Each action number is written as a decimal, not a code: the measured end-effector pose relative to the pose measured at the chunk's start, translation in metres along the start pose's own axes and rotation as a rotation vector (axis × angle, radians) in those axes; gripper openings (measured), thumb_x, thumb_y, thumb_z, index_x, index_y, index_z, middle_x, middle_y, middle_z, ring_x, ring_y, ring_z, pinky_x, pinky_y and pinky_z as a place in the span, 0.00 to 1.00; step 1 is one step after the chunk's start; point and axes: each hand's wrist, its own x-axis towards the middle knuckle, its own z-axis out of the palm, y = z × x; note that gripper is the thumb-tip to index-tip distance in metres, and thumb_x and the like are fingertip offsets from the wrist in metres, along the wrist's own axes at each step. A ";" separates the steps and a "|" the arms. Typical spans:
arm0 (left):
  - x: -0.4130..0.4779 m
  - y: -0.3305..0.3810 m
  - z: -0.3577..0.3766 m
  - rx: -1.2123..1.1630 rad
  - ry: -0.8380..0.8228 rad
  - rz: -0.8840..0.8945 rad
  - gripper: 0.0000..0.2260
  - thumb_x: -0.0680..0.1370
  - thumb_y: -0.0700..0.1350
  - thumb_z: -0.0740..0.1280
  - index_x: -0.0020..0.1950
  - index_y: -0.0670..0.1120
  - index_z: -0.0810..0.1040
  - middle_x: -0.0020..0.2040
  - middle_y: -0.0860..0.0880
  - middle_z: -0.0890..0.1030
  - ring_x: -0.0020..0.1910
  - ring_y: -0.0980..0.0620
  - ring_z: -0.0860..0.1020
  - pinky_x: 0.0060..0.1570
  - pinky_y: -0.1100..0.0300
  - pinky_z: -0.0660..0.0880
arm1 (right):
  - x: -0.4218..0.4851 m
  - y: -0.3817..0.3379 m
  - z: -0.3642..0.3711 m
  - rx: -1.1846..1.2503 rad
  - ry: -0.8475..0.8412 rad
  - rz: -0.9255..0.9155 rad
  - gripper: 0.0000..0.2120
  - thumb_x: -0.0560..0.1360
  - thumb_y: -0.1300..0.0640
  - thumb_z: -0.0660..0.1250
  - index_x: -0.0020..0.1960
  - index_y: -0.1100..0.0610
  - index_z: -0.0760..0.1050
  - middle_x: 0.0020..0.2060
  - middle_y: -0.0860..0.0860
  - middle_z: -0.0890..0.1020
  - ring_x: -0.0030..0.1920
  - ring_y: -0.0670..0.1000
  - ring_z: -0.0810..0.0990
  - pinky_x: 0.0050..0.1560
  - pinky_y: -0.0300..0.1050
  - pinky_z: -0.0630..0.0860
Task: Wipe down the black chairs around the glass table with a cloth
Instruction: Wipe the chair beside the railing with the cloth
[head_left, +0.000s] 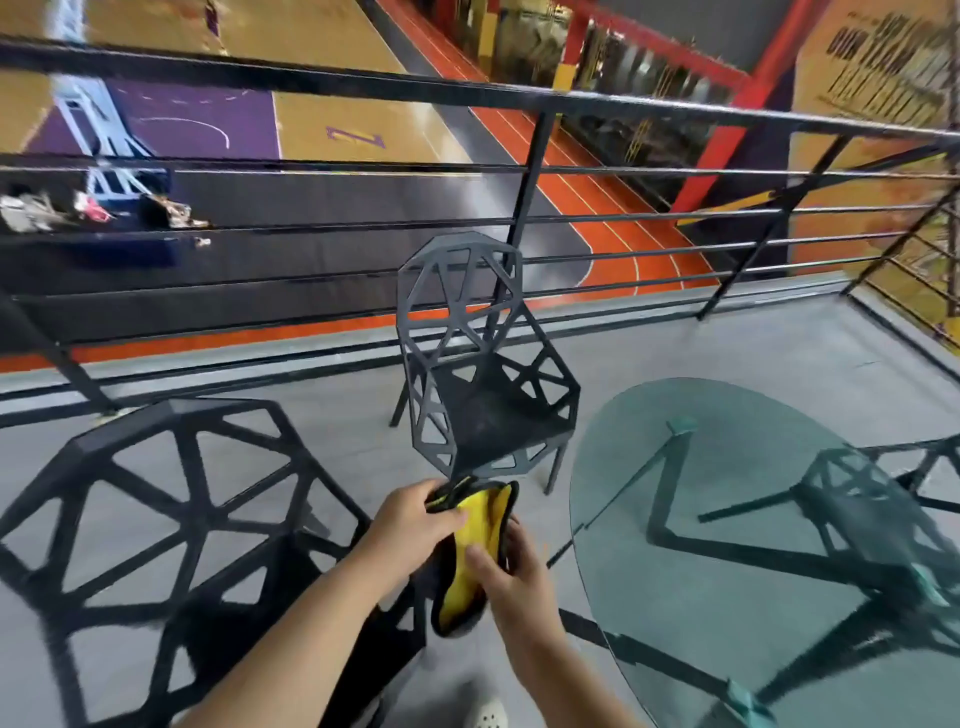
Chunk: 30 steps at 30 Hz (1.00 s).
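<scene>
Both forearms enter from bottom centre. Left hand pinches the top edge of one yellow cloth with black trim; right hand clasps its middle, thumb on top. Cloth bunched at lower centre, off every chair. Black chairs: near chair lower left, cut off; far chair centre, whole; third chair seen blurred through the one glass table, lower right.

Sports hall mezzanine: black railing overlooks basketball court (purple key) and orange running track.
</scene>
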 end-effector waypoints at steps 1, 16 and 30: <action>0.009 0.006 0.006 0.026 -0.012 0.012 0.05 0.74 0.45 0.69 0.44 0.55 0.76 0.42 0.54 0.81 0.44 0.52 0.79 0.47 0.60 0.75 | 0.010 -0.005 -0.009 -0.036 0.006 -0.015 0.18 0.69 0.51 0.72 0.58 0.54 0.77 0.54 0.52 0.82 0.53 0.50 0.81 0.54 0.43 0.77; 0.109 0.088 0.111 0.074 -0.096 -0.028 0.15 0.78 0.55 0.62 0.61 0.51 0.75 0.55 0.55 0.79 0.54 0.56 0.78 0.57 0.57 0.74 | 0.104 -0.079 -0.130 0.070 -0.101 0.001 0.06 0.76 0.60 0.68 0.53 0.55 0.77 0.44 0.50 0.85 0.44 0.47 0.84 0.41 0.36 0.78; 0.159 0.162 0.150 0.231 0.085 0.062 0.12 0.80 0.53 0.58 0.43 0.48 0.75 0.36 0.49 0.75 0.37 0.51 0.74 0.34 0.59 0.67 | 0.142 -0.118 -0.201 0.043 0.116 -0.074 0.05 0.77 0.62 0.65 0.46 0.56 0.78 0.42 0.58 0.82 0.41 0.52 0.79 0.45 0.48 0.77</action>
